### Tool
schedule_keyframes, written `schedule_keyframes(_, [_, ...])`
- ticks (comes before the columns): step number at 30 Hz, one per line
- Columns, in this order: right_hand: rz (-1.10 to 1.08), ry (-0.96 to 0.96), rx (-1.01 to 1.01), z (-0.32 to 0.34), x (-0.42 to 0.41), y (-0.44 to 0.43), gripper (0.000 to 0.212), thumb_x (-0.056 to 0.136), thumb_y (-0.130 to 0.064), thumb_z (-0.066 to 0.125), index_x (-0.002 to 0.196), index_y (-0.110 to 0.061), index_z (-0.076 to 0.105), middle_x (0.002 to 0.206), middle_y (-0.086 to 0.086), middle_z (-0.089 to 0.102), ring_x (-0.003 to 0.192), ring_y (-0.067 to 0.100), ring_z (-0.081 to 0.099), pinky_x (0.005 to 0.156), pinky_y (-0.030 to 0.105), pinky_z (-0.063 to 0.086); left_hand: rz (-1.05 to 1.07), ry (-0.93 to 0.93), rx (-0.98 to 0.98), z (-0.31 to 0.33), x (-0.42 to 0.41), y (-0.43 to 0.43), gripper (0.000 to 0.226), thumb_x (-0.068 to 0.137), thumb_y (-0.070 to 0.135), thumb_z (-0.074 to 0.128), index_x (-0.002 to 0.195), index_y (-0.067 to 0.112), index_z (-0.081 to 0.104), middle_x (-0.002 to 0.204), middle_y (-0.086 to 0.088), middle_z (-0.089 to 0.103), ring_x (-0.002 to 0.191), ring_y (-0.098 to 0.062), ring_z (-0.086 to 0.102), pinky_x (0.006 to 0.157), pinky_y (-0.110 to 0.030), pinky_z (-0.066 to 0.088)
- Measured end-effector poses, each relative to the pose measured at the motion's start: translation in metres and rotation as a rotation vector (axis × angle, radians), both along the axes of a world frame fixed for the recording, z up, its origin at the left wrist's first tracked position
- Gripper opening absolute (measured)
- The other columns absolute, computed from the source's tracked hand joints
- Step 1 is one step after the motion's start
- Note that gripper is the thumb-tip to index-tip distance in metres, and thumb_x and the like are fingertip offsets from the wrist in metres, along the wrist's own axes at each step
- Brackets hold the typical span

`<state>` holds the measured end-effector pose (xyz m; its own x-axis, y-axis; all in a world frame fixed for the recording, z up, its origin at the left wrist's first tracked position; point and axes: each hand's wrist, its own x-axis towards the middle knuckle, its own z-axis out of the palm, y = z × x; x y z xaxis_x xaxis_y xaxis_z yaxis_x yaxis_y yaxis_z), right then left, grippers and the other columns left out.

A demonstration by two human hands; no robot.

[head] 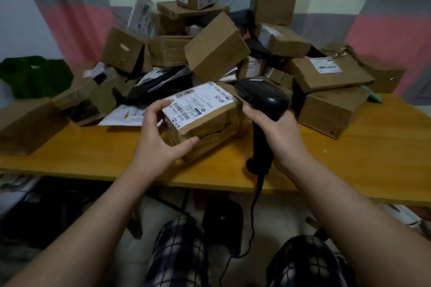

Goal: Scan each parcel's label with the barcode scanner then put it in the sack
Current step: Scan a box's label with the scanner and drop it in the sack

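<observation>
Knees (pixel 179 251): in checked trousers, lowest in view.
Table (pixel 349 158): orange-brown wood, near edge just beyond the knees.
Parcel (pixel 205 114): brown cardboard, tilted, over the table's front part; resting or lifted, cannot tell.
Label (pixel 198 105): white, barcodes showing, on the parcel's upper face.
Left hand (pixel 161 137): curled round the parcel's left end, thumb on the front face, fingers over the top edge.
Scanner (pixel 263 100): black, head just beside the parcel's right end.
Right hand (pixel 277 133): clamped round the scanner's handle.
Cable (pixel 253 205): black, hanging from the handle past the table edge.
Pile (pixel 217 53): cardboard boxes and mailers heaped behind the held parcel.
</observation>
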<state>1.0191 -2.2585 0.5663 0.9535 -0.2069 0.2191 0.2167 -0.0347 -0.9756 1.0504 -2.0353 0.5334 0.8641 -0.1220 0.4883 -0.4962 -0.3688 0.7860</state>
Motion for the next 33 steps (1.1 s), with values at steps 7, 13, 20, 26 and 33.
schedule_keyframes(7, [0.108, 0.015, 0.016, -0.025, -0.002, 0.042, 0.032, 0.081, -0.028, 0.075, 0.109, -0.035, 0.062, 0.106, -0.023, 0.064, 0.102, -0.009, 0.055, 0.089, 0.014, 0.044, -0.069, 0.293, 0.08, -0.022, -0.014, 0.042, 0.098, 0.068, 0.038, 0.078, 0.143, 0.041, 0.016, 0.141, 0.018, 0.032, 0.135, -0.004, 0.032, 0.113, -0.028, 0.028])
schedule_keyframes(13, [0.114, 0.012, 0.006, -0.03, -0.009, 0.048, 0.025, 0.084, -0.027, 0.073, 0.105, -0.037, 0.062, 0.102, -0.023, 0.065, 0.095, -0.012, 0.058, 0.077, 0.007, 0.046, 0.016, 0.493, -0.126, -0.016, -0.024, 0.038, 0.08, 0.077, 0.066, 0.051, 0.149, 0.045, 0.021, 0.148, 0.016, 0.032, 0.135, -0.011, 0.032, 0.111, -0.037, 0.031])
schedule_keyframes(20, [0.084, -0.02, 0.067, -0.034, -0.017, 0.048, 0.022, 0.086, -0.018, 0.07, 0.104, -0.03, 0.065, 0.097, -0.02, 0.068, 0.084, -0.016, 0.062, 0.066, 0.002, 0.045, 0.097, 0.421, -0.167, 0.002, -0.006, 0.039, 0.057, 0.086, 0.057, 0.059, 0.139, 0.049, 0.04, 0.148, 0.005, 0.038, 0.13, -0.018, 0.04, 0.099, -0.029, 0.038])
schedule_keyframes(26, [0.094, -0.017, -0.043, -0.044, -0.017, 0.056, 0.045, 0.079, -0.027, 0.078, 0.121, -0.026, 0.062, 0.12, -0.01, 0.064, 0.107, -0.005, 0.059, 0.081, 0.008, 0.046, 0.053, 0.071, -0.007, 0.031, 0.01, 0.042, 0.031, 0.078, 0.029, 0.078, 0.101, 0.028, 0.057, 0.113, 0.004, 0.06, 0.1, -0.001, 0.056, 0.08, -0.016, 0.043])
schedule_keyframes(33, [0.184, 0.034, 0.086, -0.035, -0.012, 0.063, 0.026, 0.086, -0.017, 0.07, 0.111, -0.023, 0.065, 0.102, -0.009, 0.071, 0.089, -0.005, 0.067, 0.07, 0.008, 0.049, 0.034, 0.196, 0.167, 0.025, 0.023, 0.03, 0.045, 0.079, 0.039, 0.076, 0.117, 0.044, 0.052, 0.14, -0.001, 0.027, 0.135, -0.018, 0.032, 0.113, -0.033, 0.026])
